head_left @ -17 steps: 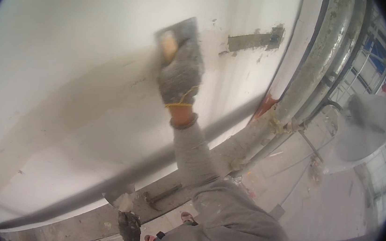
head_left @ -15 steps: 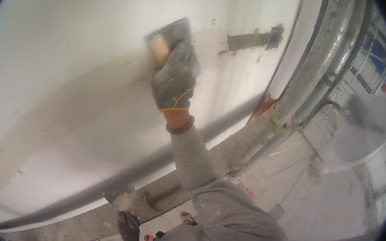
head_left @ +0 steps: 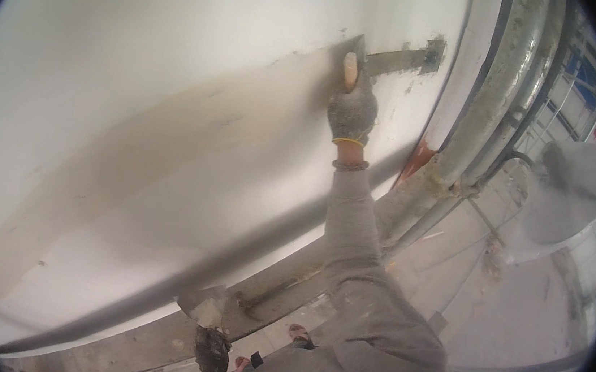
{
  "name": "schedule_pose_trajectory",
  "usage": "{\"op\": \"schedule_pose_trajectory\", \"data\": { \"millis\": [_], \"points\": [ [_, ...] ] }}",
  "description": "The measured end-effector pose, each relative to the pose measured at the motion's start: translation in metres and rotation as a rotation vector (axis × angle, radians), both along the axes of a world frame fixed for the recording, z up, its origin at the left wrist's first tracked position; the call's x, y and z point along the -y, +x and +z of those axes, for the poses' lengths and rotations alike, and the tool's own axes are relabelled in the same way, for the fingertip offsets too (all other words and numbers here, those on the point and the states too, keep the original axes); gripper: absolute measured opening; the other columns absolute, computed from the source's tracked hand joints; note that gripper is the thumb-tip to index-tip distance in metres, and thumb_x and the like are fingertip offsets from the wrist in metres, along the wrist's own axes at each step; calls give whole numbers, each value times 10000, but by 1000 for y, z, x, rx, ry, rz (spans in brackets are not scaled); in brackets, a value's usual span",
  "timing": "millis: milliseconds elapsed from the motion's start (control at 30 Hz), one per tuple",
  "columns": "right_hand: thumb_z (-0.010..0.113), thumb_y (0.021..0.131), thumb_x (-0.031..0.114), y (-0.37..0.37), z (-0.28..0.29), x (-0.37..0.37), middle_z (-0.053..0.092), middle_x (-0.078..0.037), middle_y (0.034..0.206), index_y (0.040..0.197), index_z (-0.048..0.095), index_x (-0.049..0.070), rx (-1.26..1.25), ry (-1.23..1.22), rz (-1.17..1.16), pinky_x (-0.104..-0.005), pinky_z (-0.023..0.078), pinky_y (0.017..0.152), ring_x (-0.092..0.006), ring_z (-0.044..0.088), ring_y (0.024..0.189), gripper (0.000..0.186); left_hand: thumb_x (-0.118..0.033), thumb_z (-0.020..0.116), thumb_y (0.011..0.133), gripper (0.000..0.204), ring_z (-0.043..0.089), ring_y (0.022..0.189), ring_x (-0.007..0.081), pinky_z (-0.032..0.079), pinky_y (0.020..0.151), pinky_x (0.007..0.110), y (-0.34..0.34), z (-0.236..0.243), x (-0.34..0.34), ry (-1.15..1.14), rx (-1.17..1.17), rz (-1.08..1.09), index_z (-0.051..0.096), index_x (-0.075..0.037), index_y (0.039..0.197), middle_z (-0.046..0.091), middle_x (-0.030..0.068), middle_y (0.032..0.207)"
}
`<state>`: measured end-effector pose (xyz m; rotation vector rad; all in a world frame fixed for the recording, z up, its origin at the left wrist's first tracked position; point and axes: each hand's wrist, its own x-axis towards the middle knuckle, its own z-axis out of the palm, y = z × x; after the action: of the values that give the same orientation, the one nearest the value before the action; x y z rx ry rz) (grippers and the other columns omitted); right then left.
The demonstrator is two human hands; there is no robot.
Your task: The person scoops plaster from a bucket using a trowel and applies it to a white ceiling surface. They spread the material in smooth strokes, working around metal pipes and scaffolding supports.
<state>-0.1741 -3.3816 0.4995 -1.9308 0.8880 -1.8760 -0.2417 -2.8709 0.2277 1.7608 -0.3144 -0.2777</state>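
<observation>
Gripped by its pale wooden handle, a plastering trowel (head_left: 351, 72) is in my gloved right hand (head_left: 352, 115), fingers closed around it. Its blade, seen nearly edge-on, is at the white wall (head_left: 182, 43), beside the left end of a narrow grey filled strip (head_left: 398, 62). A broad damp-looking beige band (head_left: 120, 145) curves down the wall to the left. Low in front of my body, my gloved left hand (head_left: 212, 353) is closed on a wide flat scraper (head_left: 192, 298) with pale paste on its blade. The fingers' undersides are hidden.
A dusty horizontal beam (head_left: 280, 286) runs along the wall's foot, above my feet (head_left: 300, 335). Thick upright pipes (head_left: 496, 98) stand at the wall's right edge. Farther right are a whitish round container-like thing (head_left: 566, 192), scaffold bars (head_left: 561, 105) and a dusty floor (head_left: 495, 316).
My right hand has swept the trowel rightward across the wall to the grey strip, turning its blade nearly edge-on. My left hand, still with the scraper, has shifted slightly right.
</observation>
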Motion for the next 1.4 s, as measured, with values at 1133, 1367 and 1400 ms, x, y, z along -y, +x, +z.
{"op": "schedule_pose_trajectory", "data": {
  "millis": [1133, 1367, 1400],
  "points": [
    [634, 969, 316, -119, -136, -438, 682, -94, 1070, 1246, 591, 36, 825, 1397, 1450, -369, 607, 808, -211, 691, 974, 396, -168, 610, 1015, 239, 531, 669, 37, 423, 504, 181, 52, 153, -129, -540, -82, -118, 538, -32, 1197, 607, 15, 910],
    [620, 960, 272, -134, -136, -456, 670, -101, 1103, 1235, 599, 81, 956, 1642, 1464, -424, 564, 935, -261, 673, 1033, 335, -203, 533, 1041, 501, 634, 932, 207, 522, 787, 341, 52, 153, -90, -89, 700, -246, 403, 75, 1437, 631, 151, 1243],
    [618, 962, 274, -133, -135, -451, 670, -98, 1105, 1226, 602, 80, 952, 1622, 1465, -422, 565, 931, -258, 672, 1035, 328, -203, 524, 1040, 532, 627, 1037, 255, 503, 888, 391, 51, 152, -80, -104, 857, -240, 375, 84, 1462, 617, 175, 1287]
  ]
}}
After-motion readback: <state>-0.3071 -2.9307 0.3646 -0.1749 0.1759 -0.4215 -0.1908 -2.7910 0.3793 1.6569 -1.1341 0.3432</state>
